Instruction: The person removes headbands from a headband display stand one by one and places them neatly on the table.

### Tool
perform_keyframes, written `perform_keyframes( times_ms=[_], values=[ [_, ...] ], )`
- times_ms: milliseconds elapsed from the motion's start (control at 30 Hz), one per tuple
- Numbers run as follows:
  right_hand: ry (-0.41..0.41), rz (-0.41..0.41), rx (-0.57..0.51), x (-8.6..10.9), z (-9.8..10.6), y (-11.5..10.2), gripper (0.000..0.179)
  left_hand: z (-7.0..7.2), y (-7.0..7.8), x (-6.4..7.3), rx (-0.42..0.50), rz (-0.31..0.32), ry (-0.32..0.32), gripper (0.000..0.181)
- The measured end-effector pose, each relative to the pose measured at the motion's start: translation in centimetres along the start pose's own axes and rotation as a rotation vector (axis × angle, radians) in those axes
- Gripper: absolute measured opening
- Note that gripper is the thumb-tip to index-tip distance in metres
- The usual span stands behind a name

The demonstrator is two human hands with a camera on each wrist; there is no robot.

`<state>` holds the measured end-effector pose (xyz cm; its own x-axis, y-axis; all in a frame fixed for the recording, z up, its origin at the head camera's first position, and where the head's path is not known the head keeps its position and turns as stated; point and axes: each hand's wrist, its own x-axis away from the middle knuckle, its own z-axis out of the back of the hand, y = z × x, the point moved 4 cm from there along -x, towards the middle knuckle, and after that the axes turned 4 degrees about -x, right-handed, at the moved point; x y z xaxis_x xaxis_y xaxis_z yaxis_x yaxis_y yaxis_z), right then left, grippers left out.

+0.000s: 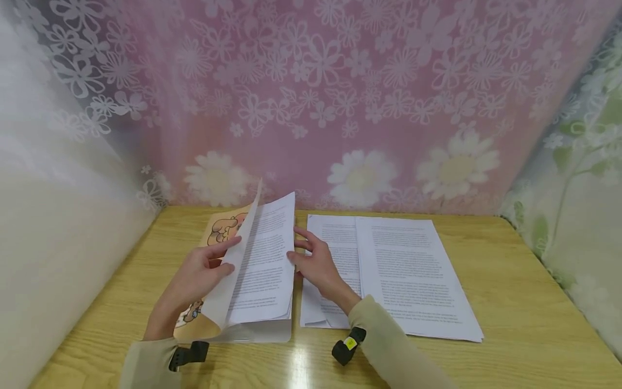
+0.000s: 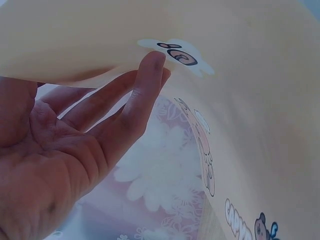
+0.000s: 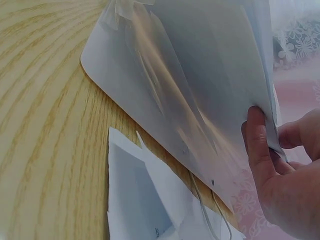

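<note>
In the head view, a folder (image 1: 201, 324) with a tan cover and cartoon animals stands partly open at left. My left hand (image 1: 196, 275) holds its raised cover, thumb and forefinger at the bent part; the tan face (image 2: 260, 75) fills much of the left wrist view. Inside the folder is a stack of printed sheets (image 1: 262, 254). My right hand (image 1: 318, 265) grips the stack's right edge, thumb on the front and fingers behind. From the right wrist, the sheets' blank back (image 3: 215, 60) tilts up beside a clear plastic sleeve (image 3: 160, 75).
Two overlapping piles of printed paper, a left pile (image 1: 335, 270) and a right pile (image 1: 408, 270), lie right of the folder. The wooden table (image 1: 515, 302) ends at flowered curtains (image 1: 311, 135) behind and at both sides.
</note>
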<state>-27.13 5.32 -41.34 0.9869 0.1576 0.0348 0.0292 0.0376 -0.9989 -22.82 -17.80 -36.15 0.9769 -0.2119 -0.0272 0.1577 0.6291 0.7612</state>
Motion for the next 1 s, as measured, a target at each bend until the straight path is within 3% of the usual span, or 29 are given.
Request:
perform_keyframes(
  times_ms=[433, 667, 1000],
  values=[
    [-0.085, -0.012, -0.033, -0.2, -1.5, 0.0, 0.06, 0.0, 0.0, -0.1, 0.06, 0.01, -0.015, 0.053],
    [-0.128, -0.034, 0.025, 1.3, -2.4, -3.0, 0.056, 0.0, 0.0, -0.1, 0.085, 0.027, -0.028, 0.053],
    [-0.147, -0.046, 0.115, -1.1, -2.6, 0.5, 0.049, 0.2, 0.0, -0.1, 0.067, 0.022, -0.005, 0.053]
  ],
)
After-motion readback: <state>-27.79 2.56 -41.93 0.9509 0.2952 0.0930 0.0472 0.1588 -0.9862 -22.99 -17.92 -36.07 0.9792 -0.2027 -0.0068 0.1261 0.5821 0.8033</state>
